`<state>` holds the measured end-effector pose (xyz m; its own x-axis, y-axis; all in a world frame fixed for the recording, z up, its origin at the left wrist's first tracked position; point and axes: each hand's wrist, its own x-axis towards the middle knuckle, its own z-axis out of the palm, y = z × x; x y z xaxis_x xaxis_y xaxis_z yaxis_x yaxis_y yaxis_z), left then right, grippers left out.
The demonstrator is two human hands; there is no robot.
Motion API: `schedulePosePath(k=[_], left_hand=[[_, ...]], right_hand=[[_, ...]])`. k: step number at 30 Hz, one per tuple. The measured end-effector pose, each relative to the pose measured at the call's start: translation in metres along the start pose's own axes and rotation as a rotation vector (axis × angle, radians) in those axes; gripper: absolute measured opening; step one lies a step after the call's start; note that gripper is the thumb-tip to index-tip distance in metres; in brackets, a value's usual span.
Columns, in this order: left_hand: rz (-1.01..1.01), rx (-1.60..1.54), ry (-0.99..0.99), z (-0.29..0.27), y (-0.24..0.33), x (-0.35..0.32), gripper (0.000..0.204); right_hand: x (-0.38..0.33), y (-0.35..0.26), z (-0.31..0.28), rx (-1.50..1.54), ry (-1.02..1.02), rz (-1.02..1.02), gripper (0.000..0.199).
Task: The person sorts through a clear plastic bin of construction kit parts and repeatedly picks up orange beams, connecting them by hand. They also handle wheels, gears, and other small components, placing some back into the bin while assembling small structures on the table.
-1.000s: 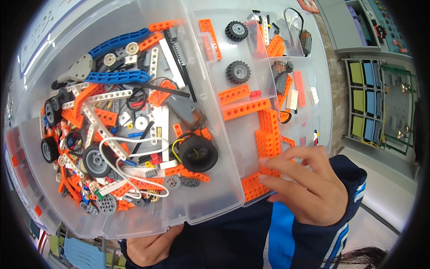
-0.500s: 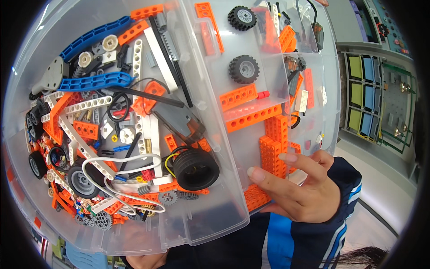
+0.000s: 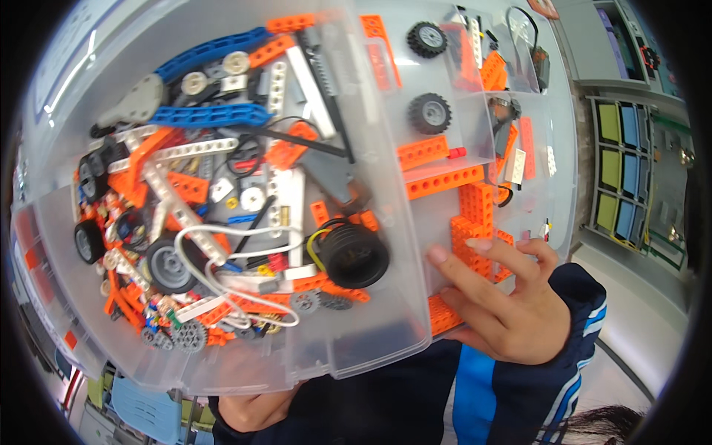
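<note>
My right hand (image 3: 512, 308) reaches in from the right with its fingers apart and stretched over orange toy building bricks (image 3: 475, 222). One fingertip overlaps the bricks; whether it presses on them I cannot tell. Close to its thumb lies an orange brick piece (image 3: 443, 315) at the near edge. My left hand (image 3: 256, 408) is below the near rim of a clear plastic bin (image 3: 348, 371), its fingers hidden. Mixed building parts fill the bin: a blue curved beam (image 3: 211, 116), a white cable (image 3: 237, 311), a black tyre (image 3: 356, 256) and several gears (image 3: 189, 336).
Right of the bin, a clear divided tray (image 3: 437, 70) holds two small wheels (image 3: 430, 113), an orange beam (image 3: 445, 182) and other parts. Racks with green and blue bins (image 3: 610, 122) stand at the far right. A light blue chair (image 3: 144, 404) shows at the lower left.
The bin and tray have shifted right and slightly upward in the picture, and the view is blurrier. More of my left hand shows below the rim. My right hand keeps its spread pose.
</note>
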<state>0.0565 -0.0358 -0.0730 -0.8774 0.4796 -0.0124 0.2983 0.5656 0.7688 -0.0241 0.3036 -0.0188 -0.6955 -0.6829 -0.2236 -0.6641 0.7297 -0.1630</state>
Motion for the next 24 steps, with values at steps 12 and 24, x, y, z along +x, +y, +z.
schedulePosePath(k=[12, 24], left_hand=[[0.197, -0.141, 0.117, -0.033, 0.010, -0.013, 0.032], [-0.167, 0.410, 0.180, -0.130, -0.016, 0.013, 0.085]], right_hand=[[-0.012, -0.008, -0.022, 0.118, 0.064, 0.036, 0.061], [0.060, 0.001, -0.059, 0.177, 0.314, -0.241, 0.052]])
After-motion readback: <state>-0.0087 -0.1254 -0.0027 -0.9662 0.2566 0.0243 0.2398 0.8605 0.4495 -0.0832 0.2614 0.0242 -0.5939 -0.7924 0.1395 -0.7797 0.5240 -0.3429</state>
